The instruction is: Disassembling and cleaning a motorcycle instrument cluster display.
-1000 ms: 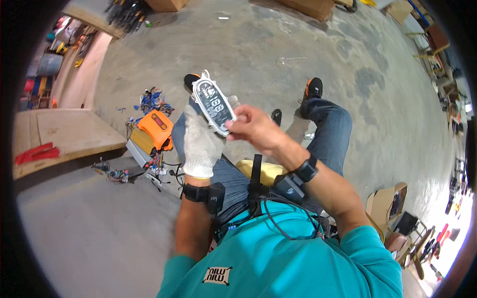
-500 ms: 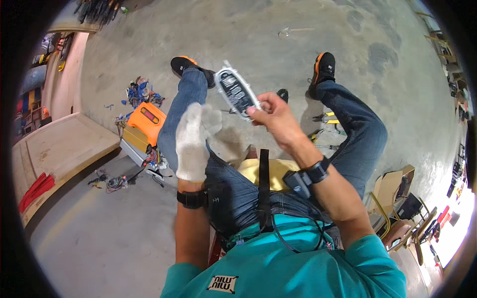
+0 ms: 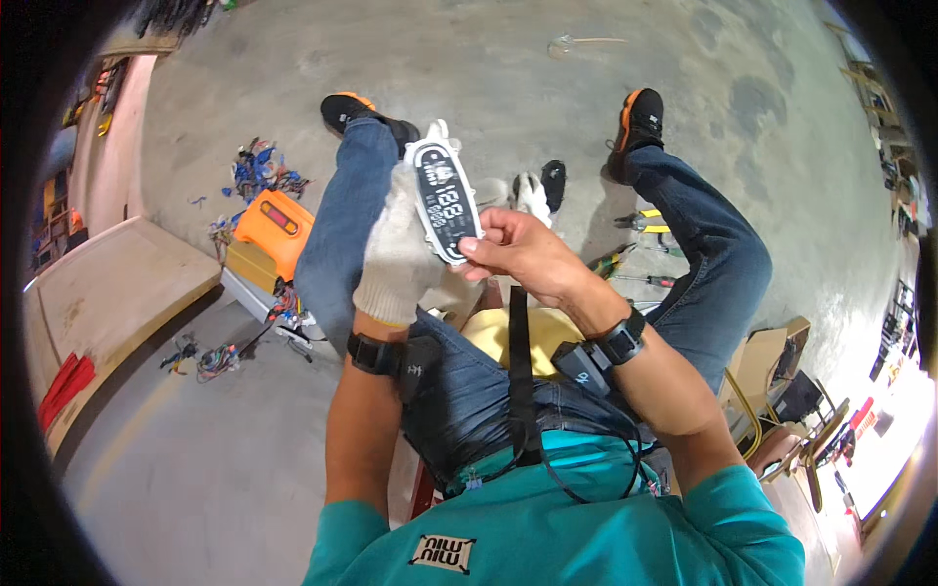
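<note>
An oval dashboard display (image 3: 446, 200) with a white frame and dark face is tilted up before me. My right hand (image 3: 523, 252), bare, pinches its lower end between thumb and fingers. Behind the display's left edge is my left hand (image 3: 396, 256) in an off-white knit glove. The panel covers its fingers, so whether it grips anything is hidden. Past my right fingers lie a white-and-black item (image 3: 532, 198) and a small black oval piece (image 3: 554, 184) on the floor.
An orange-and-yellow case (image 3: 276, 234) stands by my left leg, with bundled wires (image 3: 264, 174) behind it. Pliers with yellow handles (image 3: 645, 223) and a screwdriver (image 3: 653, 280) lie inside my right leg. A wooden board (image 3: 127, 283) with red gloves (image 3: 66, 389) is at left.
The display has turned more upright and shifted slightly left and down, still in my right hand. My left hand has moved right, behind it. The white-and-black item now shows.
</note>
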The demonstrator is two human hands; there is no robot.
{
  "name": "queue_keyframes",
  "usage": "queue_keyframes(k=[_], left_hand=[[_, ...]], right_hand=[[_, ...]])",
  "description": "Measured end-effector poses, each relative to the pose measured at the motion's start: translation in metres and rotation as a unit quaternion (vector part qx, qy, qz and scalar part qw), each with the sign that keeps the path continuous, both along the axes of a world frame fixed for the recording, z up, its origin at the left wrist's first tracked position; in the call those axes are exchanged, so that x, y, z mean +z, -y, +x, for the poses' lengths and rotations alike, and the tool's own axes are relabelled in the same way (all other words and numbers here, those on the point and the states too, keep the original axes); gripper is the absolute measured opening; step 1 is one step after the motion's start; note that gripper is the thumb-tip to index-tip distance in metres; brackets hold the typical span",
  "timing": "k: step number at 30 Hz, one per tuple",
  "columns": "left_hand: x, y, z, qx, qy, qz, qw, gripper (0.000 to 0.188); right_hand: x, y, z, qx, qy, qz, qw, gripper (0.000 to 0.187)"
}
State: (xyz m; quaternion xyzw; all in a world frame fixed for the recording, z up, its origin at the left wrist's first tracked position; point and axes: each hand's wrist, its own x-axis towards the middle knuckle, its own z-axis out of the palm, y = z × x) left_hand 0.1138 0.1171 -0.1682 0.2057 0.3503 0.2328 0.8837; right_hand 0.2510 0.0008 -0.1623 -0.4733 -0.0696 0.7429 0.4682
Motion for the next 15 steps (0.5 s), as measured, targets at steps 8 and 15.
queue_keyframes(k=[8,15], left_hand=[[0.009,-0.016,-0.002,0.045,-0.096,-0.06,0.993,0.074],[-0.007,-0.009,0.019,0.109,-0.117,-0.022,0.987,0.068]], right_hand=[[-0.137,0.027,0.109,-0.016,0.193,-0.168,0.967,0.045],[-0.309,0.097,0.133,-0.009,0.353,-0.354,0.866,0.02]])
